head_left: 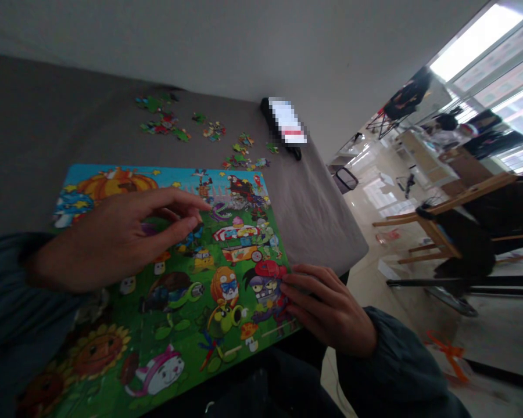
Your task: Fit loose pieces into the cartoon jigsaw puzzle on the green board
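Observation:
A colorful jigsaw puzzle [230,290] with cartoon plants and zombies lies on the grey-covered table, its lower edge close to my body. Over its upper left part is my left hand [126,238], index finger and thumb stretched out with a gap between them. I see nothing held in it; the hand and sleeve hide part of the picture. My right hand [326,307] rests at the puzzle's right edge, fingers extended and fingertips touching the border beside the red-capped zombie.
Loose puzzle pieces [165,125] lie scattered beyond the puzzle, with more pieces [239,159] nearer its top edge. A phone with a blurred lit screen [287,122] sits by the wall. To the right, past the table edge, stand a wooden chair [436,232] and a cardboard box [462,168].

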Demonstrator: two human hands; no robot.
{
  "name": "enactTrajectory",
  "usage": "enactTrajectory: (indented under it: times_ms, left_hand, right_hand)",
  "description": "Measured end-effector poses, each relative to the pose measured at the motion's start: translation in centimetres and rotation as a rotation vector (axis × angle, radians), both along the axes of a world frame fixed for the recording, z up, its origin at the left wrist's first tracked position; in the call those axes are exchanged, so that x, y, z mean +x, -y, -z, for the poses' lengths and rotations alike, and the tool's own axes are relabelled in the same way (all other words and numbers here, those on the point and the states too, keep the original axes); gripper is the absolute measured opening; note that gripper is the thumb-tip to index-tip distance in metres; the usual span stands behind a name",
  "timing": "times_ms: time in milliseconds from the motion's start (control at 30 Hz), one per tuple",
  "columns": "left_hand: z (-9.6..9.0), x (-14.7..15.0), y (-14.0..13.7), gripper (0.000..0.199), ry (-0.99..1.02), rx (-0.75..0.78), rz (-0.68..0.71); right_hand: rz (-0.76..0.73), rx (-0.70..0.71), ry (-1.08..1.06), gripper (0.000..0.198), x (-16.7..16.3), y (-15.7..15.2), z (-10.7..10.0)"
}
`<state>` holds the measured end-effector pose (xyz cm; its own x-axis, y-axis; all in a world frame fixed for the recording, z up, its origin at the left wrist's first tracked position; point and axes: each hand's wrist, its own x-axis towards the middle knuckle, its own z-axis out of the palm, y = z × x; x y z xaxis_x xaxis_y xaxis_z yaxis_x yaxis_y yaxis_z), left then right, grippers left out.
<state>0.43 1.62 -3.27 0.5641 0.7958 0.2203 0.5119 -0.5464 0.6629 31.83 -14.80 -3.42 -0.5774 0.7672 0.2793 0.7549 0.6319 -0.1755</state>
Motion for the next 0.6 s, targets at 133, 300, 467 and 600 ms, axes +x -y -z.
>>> enactTrajectory:
  times_ms: [133, 300, 467, 600]
  left_hand:
    - [-0.07, -0.05, 0.09, 0.031, -0.003, -0.005, -0.015]
    - [0.13, 0.08, -0.01, 0.036, -0.015, -0.042, -0.017]
    - [0.2, 0.07, -0.1, 0.036, -0.019, -0.034, -0.015]
    - [0.15, -0.04, 0.0, 0.035, -0.015, -0.045, -0.022]
  right_hand:
    - [0.003, -0.031, -0.026, 0.033, 0.07, -0.03, 0.24]
    - [0.01, -0.056, -0.045, 0.034, 0.04, -0.12, 0.32]
    - [0.006, -0.055, -0.066, 0.034, -0.02, -0.23, 0.36]
    - [0.012, -0.059, -0.071, 0.035, 0.04, -0.28, 0.47]
